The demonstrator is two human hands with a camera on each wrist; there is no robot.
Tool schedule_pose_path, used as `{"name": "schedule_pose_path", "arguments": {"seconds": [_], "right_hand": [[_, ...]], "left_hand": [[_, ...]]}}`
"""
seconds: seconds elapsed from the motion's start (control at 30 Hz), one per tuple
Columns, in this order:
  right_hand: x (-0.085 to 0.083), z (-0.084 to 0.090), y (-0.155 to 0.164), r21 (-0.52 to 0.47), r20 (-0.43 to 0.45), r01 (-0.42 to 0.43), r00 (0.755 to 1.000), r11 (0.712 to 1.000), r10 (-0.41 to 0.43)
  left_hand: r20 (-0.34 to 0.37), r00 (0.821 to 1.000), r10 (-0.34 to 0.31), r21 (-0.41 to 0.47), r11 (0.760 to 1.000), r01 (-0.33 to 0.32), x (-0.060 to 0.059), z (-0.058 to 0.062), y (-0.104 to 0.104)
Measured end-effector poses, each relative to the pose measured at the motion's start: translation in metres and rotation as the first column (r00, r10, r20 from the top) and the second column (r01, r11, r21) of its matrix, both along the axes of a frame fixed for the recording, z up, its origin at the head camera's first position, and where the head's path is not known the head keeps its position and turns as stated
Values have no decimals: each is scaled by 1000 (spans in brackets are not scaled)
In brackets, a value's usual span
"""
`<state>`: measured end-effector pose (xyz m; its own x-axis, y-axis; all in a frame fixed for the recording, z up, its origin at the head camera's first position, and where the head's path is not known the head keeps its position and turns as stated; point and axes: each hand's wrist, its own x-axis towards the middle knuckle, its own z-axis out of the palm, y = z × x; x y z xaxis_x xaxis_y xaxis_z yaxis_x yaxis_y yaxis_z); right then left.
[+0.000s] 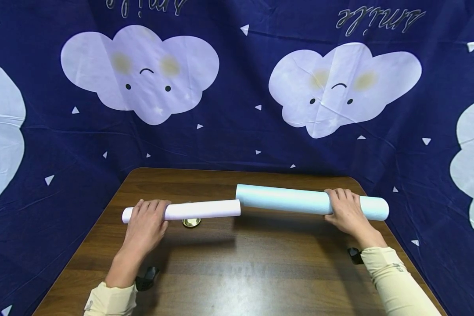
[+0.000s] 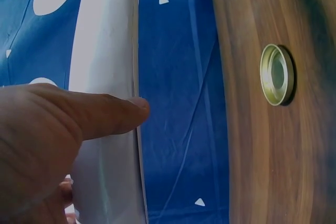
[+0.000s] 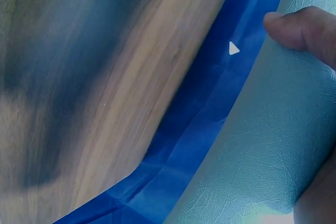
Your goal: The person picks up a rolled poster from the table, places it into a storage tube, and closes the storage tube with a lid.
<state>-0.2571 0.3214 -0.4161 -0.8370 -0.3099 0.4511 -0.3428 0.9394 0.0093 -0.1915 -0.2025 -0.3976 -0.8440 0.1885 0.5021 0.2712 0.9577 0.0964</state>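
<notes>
My left hand [image 1: 145, 224] grips a thin white paper roll [image 1: 203, 210] near its left end, thumb along the near side. In the left wrist view the roll [image 2: 107, 51] shows a long lengthwise edge beside the thumb. On the right, my right hand [image 1: 347, 210] holds a thicker light-blue roll [image 1: 284, 198] toward its right end. Its textured surface [image 3: 252, 145] fills the right side of the right wrist view, with the thumb lying across it. Both rolls are held above the table, roughly level, and their inner ends overlap slightly in the head view.
A small round gold lid [image 1: 191, 222] lies on the wooden table [image 1: 260, 267], beneath the white roll. Behind the table hangs a dark blue cloth [image 1: 237, 145] printed with clouds and small white triangles. A black wrist device [image 1: 147, 278] shows at the left wrist.
</notes>
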Motion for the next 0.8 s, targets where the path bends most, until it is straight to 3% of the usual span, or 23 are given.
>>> {"name": "schedule_pose_path", "arguments": {"seconds": [0.8], "right_hand": [[4, 5, 4, 20, -45, -38, 998, 999, 39]], "left_hand": [[3, 999, 34, 34, 999, -34, -9, -1, -16]]}}
